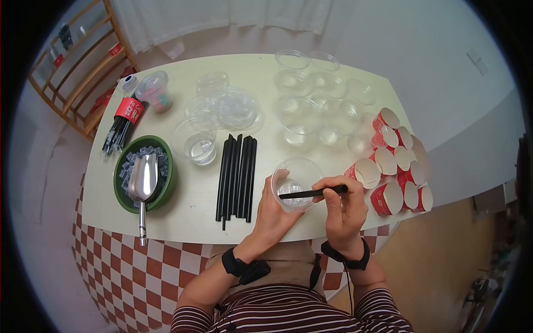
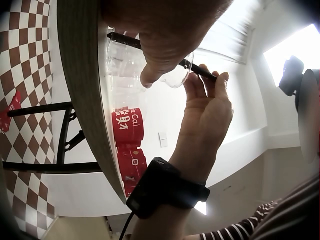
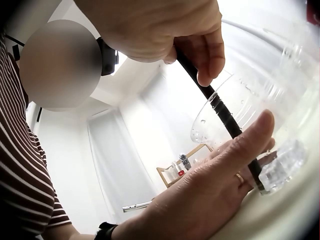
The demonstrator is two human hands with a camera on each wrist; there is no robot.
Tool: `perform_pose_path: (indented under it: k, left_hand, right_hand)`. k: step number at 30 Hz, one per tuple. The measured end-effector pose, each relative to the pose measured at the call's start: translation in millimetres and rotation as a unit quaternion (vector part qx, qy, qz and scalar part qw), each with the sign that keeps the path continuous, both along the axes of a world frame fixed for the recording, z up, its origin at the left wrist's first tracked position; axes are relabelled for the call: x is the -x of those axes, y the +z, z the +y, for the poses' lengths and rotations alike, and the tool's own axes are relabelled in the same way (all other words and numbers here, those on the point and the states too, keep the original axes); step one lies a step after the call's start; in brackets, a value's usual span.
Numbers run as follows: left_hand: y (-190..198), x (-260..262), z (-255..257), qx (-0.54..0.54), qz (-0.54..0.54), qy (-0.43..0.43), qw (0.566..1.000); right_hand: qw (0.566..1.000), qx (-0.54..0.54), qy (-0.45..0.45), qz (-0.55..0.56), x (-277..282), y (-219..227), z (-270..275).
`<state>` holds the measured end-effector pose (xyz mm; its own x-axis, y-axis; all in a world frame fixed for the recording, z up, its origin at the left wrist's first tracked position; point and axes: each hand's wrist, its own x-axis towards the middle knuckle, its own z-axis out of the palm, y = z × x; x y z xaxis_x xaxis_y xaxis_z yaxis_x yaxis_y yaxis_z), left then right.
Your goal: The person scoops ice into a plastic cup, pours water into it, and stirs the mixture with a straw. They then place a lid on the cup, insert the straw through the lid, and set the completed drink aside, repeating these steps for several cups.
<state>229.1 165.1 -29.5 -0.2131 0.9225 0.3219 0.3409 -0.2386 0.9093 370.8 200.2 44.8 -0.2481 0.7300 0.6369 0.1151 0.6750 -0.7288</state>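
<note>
My left hand holds a clear plastic cup near the table's front edge, its fingers around the side. Ice shows at the bottom of this cup in the right wrist view. Between the thumb and fingers of my right hand is the upper end of a thick black straw. The straw slants down through the cup's mouth, its lower end beside the ice. To the left, several black straws lie side by side on the table.
A green bowl of ice bears a metal scoop at the left. Behind are wrapped straws in a red sleeve, stacked lids and another clear cup. More clear cups and red paper sleeves stand at the right.
</note>
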Motion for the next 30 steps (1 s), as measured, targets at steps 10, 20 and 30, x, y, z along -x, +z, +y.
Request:
perform_pose_path:
  k: [10, 20, 30]
  left_hand:
    - [-3, -1, 1, -0.015, -0.015, -0.001, 1.000]
    - [-2, -2, 0, -0.003, -0.011, 0.004, 1.000]
    - [-5, -2, 1, -0.023, 0.000, 0.007, 1.000]
  right_hand:
    - [0.985, -0.159, -0.035, -0.056, 2, -1, 8]
    - [0.994, -0.086, -0.058, -0.039, -9, -5, 4]
    - [0.988, -0.139, 0.014, -0.060, -10, -9, -5]
